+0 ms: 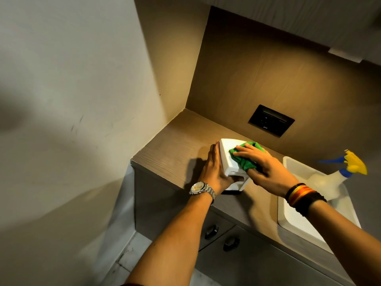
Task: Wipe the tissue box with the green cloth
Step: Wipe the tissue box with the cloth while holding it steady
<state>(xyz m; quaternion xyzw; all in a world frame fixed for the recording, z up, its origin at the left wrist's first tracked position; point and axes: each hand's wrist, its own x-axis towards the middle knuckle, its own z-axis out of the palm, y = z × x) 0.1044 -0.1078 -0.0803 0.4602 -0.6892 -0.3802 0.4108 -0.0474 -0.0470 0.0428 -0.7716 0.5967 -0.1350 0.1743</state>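
Holding the tissue box [226, 149] on the counter [175, 153] with the left hand [214, 168], fingers straight along its left side, thumb hooked round the near end. Pressing the green cloth [247, 164] flat on top with the right hand [266, 168], fingers straight. Writing on the wall socket [271, 120] too small to read.

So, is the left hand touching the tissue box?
Touching. Head view: the left hand lies along the left side of the tissue box, thumb round its near end.

Your tissue box [228, 147] is on the desk [177, 149], cloth [246, 164] on top under your right hand [266, 166], left hand [214, 170] at its left. Tray [288, 162] to the right, bottle [329, 182] inside.
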